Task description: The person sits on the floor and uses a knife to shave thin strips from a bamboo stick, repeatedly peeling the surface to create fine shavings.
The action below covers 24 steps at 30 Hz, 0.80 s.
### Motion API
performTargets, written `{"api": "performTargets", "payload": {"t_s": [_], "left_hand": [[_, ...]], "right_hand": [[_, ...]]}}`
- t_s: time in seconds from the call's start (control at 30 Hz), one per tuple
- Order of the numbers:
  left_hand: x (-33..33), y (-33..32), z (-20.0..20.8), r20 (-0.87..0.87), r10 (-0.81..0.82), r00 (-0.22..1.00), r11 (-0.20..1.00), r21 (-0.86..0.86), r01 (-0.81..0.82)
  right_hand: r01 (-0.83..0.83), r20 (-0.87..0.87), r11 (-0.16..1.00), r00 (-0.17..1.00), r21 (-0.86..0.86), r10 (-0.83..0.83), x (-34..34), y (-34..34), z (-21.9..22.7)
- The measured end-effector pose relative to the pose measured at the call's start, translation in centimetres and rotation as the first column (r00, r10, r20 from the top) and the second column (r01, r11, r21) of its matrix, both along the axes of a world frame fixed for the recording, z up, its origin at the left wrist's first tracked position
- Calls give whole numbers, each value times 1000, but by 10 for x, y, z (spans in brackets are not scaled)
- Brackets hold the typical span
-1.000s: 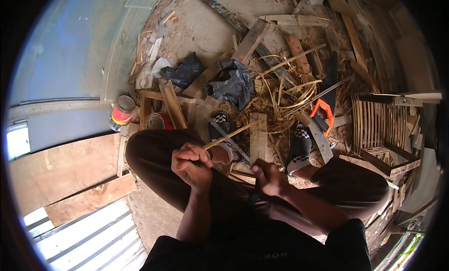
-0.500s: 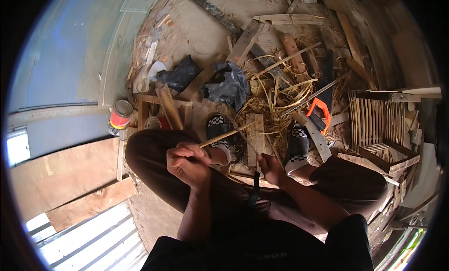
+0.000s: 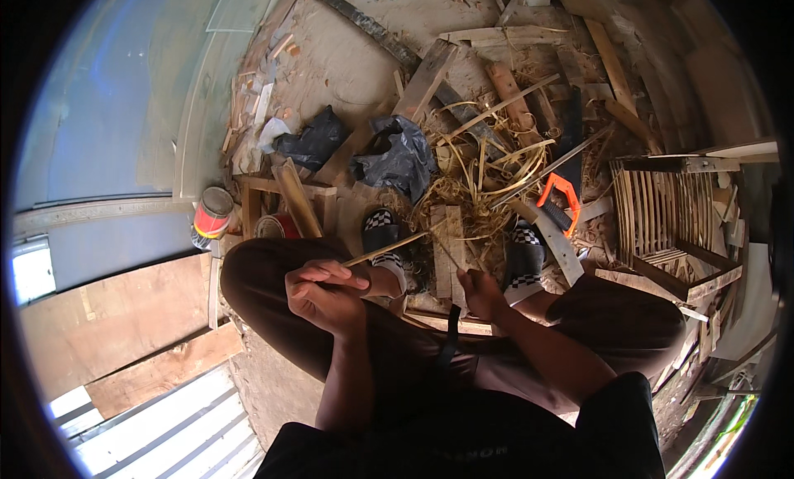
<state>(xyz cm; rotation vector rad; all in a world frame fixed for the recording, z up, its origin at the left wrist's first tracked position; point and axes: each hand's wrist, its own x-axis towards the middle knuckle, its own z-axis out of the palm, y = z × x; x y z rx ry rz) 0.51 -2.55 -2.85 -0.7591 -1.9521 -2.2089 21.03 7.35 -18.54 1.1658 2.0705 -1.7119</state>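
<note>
At centre, left hand (image 3: 327,297) pinches slender tan wooden strip (image 3: 390,247); right hand (image 3: 481,295) grips thin grey blade-like tool (image 3: 448,253). Cylindrical metal can (image 3: 217,201) bears red-yellow label (image 3: 210,223); black cloth shirt (image 3: 413,429), pale lettering (image 3: 484,452).

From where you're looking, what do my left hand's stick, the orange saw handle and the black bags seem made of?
Stick: probably bamboo or wood, unvarnished: pale, matte. Saw handle: likely smooth plastic, given its even, bright orange. Black bags: apparently thin plastic, glossy, from the crinkled highlights.
</note>
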Motion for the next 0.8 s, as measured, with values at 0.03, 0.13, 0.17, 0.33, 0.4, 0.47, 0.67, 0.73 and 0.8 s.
{"api": "performTargets", "payload": {"t_s": [0.03, 0.13, 0.17, 0.33, 0.4, 0.47, 0.67, 0.73, 0.8], "left_hand": [[-2, -2, -1, -11, 4, 1000, 1000, -1, -4], [0, -2, 1, -93, -24, 995, 997, -76, 17], [0, 0, 4, -74, -18, 997, 994, -110, 10], [-10, 9, 16, -319, 17, 948, 971, -222, -92], [2, 25, 18, 20, -123, 992, 988, 98, 121], [3, 30, 16, 180, -323, 929, 910, 327, 253], [-10, 30, 4, 222, -469, 855, 802, 512, 307], [-13, 30, 3, 225, -461, 858, 808, 506, 301], [-14, 28, 2, 215, -439, 872, 820, 493, 291]], "right_hand": [[29, 48, 999, 999, -44, -27, -4, 5, -2], [21, 96, 1000, 995, 8, -21, -5, 6, 6], [33, 84, 999, 996, 8, -34, -5, 6, 5], [89, 38, 996, 995, 11, -89, 0, 4, -4], [35, 24, 999, 999, 20, -35, 0, 3, 0], [1, -13, 1000, 1000, 18, -1, -2, 2, 8], [-44, -67, 999, 997, 26, 46, -3, -2, 22], [18, 36, 998, 999, 65, -21, 8, -6, -21], [10, 166, 998, 986, -68, 1, 13, 14, -21]]}}
